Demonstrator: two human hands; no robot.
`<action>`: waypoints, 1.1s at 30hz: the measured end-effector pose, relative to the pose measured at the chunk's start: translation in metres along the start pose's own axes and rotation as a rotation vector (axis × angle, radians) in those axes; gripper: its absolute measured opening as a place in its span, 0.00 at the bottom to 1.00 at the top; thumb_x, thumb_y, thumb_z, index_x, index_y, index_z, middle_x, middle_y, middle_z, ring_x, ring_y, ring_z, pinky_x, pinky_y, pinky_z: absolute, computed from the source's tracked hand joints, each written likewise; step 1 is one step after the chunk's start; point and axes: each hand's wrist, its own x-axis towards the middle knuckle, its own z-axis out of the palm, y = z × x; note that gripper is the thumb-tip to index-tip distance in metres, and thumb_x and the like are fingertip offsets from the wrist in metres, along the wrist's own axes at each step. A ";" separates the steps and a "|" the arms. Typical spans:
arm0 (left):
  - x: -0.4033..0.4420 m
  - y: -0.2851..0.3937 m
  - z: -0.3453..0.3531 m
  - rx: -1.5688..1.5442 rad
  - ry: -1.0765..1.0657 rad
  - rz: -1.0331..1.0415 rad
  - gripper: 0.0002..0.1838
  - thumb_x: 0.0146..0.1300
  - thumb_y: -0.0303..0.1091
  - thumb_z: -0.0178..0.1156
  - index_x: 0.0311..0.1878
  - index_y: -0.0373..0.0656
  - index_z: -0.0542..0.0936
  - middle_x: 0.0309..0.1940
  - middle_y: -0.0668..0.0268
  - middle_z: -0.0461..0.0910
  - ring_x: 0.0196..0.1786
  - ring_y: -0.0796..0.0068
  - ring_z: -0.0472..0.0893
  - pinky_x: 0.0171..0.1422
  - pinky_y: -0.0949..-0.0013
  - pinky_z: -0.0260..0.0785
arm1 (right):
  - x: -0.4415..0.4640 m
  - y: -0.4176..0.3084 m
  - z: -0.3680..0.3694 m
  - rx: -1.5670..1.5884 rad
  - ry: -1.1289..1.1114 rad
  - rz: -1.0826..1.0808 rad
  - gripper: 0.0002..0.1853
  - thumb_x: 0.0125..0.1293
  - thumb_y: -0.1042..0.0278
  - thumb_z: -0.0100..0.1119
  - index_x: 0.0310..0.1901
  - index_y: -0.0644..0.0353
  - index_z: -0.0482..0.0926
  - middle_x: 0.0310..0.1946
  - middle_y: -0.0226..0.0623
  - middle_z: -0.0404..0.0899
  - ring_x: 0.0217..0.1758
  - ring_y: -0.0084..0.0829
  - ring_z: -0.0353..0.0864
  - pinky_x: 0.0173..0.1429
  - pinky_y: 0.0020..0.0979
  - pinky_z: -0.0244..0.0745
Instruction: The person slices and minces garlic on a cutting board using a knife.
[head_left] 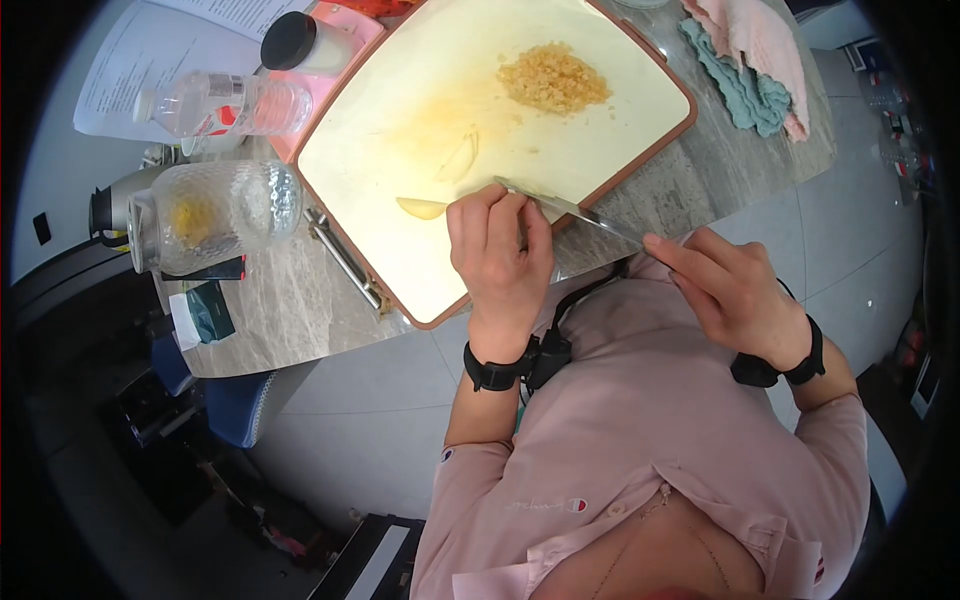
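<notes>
My right hand (pixel 735 290) grips a knife (pixel 585 212), whose thin blade reaches left over the near edge of the cutting board (pixel 370 220). Curled fingertips of my left hand (pixel 495 240) press down on the board beside the blade's tip. Whatever is under those fingers is mostly hidden. A pale yellow wedge (pixel 420 208) lies just left of my left hand, and a thin pale slice (pixel 460 158) is a little farther up. Toward the far right of the board sits a heap of finely chopped yellowish bits (pixel 555 78).
Left of the board are a glass jar (pixel 215 218) with something yellow inside, a clear plastic bottle (pixel 225 103) and a black-lidded jar (pixel 310 45). A metal handle (pixel 345 262) lies along the board's left edge. Pink and green cloths (pixel 750 75) rest at the right.
</notes>
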 end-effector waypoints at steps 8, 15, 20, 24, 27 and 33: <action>-0.001 -0.003 0.000 -0.005 0.008 0.043 0.12 0.49 0.16 0.68 0.38 0.38 0.81 0.39 0.59 0.79 0.41 0.57 0.77 0.43 0.60 0.71 | 0.005 0.003 0.003 0.026 0.006 -0.007 0.28 0.62 0.77 0.63 0.66 0.55 0.76 0.29 0.35 0.71 0.24 0.39 0.75 0.25 0.38 0.68; 0.000 0.000 -0.001 0.016 0.010 0.002 0.11 0.50 0.16 0.69 0.37 0.38 0.82 0.39 0.59 0.82 0.42 0.57 0.79 0.46 0.61 0.73 | -0.001 -0.004 -0.008 0.023 -0.009 -0.015 0.28 0.60 0.79 0.63 0.65 0.55 0.77 0.33 0.35 0.76 0.27 0.37 0.79 0.25 0.36 0.70; -0.002 0.001 -0.003 0.006 -0.004 -0.001 0.11 0.51 0.16 0.69 0.38 0.37 0.82 0.40 0.58 0.82 0.43 0.57 0.79 0.47 0.61 0.73 | 0.001 -0.003 -0.004 -0.011 -0.022 -0.008 0.29 0.60 0.78 0.63 0.65 0.56 0.76 0.31 0.35 0.74 0.26 0.38 0.77 0.25 0.37 0.69; -0.003 0.000 -0.003 -0.002 -0.007 0.033 0.12 0.51 0.15 0.69 0.39 0.37 0.81 0.40 0.59 0.79 0.41 0.57 0.76 0.44 0.59 0.71 | 0.003 0.002 0.002 0.013 -0.007 -0.007 0.29 0.60 0.78 0.63 0.66 0.56 0.76 0.29 0.35 0.72 0.25 0.39 0.76 0.25 0.38 0.69; -0.002 0.002 -0.004 -0.001 -0.007 0.032 0.13 0.51 0.15 0.68 0.39 0.37 0.81 0.40 0.58 0.79 0.41 0.56 0.77 0.44 0.59 0.71 | 0.002 0.001 0.000 0.001 0.005 -0.004 0.29 0.60 0.78 0.63 0.66 0.56 0.76 0.30 0.35 0.73 0.26 0.39 0.77 0.25 0.37 0.70; -0.004 -0.001 -0.002 0.001 0.006 0.031 0.13 0.50 0.15 0.68 0.39 0.37 0.81 0.40 0.58 0.79 0.42 0.56 0.77 0.44 0.59 0.71 | -0.003 -0.004 -0.005 0.007 -0.008 -0.011 0.29 0.59 0.78 0.63 0.65 0.56 0.76 0.31 0.34 0.74 0.27 0.37 0.79 0.26 0.35 0.72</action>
